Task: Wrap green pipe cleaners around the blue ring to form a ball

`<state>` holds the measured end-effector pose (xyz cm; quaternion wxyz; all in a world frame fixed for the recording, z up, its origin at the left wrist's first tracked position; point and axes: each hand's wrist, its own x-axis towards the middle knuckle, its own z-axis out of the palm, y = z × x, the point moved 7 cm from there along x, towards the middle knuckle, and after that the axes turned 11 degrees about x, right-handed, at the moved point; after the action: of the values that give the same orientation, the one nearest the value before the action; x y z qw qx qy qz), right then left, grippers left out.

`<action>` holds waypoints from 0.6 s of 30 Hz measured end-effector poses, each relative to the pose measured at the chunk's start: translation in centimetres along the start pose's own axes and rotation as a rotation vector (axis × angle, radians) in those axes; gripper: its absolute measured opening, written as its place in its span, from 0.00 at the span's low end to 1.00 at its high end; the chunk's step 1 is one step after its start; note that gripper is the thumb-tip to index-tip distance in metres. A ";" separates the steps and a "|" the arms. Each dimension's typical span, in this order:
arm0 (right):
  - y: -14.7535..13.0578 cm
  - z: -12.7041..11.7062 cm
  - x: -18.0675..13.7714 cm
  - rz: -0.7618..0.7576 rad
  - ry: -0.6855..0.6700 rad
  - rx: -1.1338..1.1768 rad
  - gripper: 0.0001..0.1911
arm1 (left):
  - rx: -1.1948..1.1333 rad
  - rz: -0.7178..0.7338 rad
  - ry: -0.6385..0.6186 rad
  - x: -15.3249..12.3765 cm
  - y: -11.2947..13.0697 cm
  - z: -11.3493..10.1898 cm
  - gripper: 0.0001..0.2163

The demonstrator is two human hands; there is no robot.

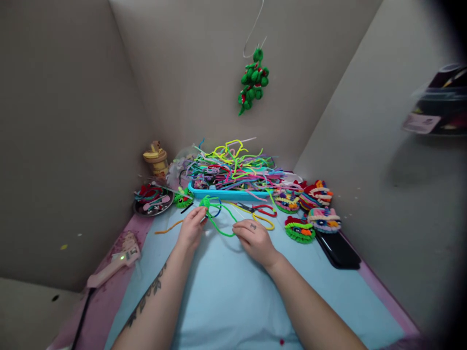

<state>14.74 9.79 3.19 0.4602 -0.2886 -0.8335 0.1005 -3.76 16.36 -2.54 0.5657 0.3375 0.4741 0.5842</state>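
Near the middle of the table, my left hand point(193, 224) is closed on a small green bundle of twisted pipe cleaner point(206, 202). Long green strands loop from it toward the right. My right hand point(253, 238) pinches the end of a green pipe cleaner strand point(223, 234), fingers pressed together. An orange pipe cleaner point(168, 227) lies left of my left hand. Just beyond my hands rest scissors point(265, 211) with red handles and a yellow loop point(268, 223). A blue ring point(218, 208) shows behind the green strands.
A blue tray point(237, 195) heaped with colourful pipe cleaners stands at the back. Finished fuzzy pieces point(299, 229) and a black phone point(338, 250) lie right. A pink glue gun point(115, 265) and metal bowl point(153, 208) are left. A green cluster point(253, 80) hangs above.
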 end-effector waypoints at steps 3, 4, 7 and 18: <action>0.4 -0.7 0.1 0.057 0.047 -0.049 0.12 | -0.079 0.006 0.020 0.4 -0.1 -0.6 0.10; 0.5 -0.9 0.1 0.072 0.056 -0.073 0.12 | -0.107 0.001 0.033 0.6 -0.1 -0.8 0.10; 1.0 -1.5 0.2 0.096 0.058 -0.143 0.10 | -0.192 -0.029 0.094 0.9 -0.2 -1.7 0.10; 5.8 -3.0 -1.3 0.332 0.165 -0.161 0.10 | -0.353 -0.090 0.163 0.9 0.4 -3.1 0.05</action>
<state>20.06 13.45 1.41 0.4794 -0.4654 -0.7393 0.0842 -6.86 16.75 -3.25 0.6014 0.1634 0.4232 0.6577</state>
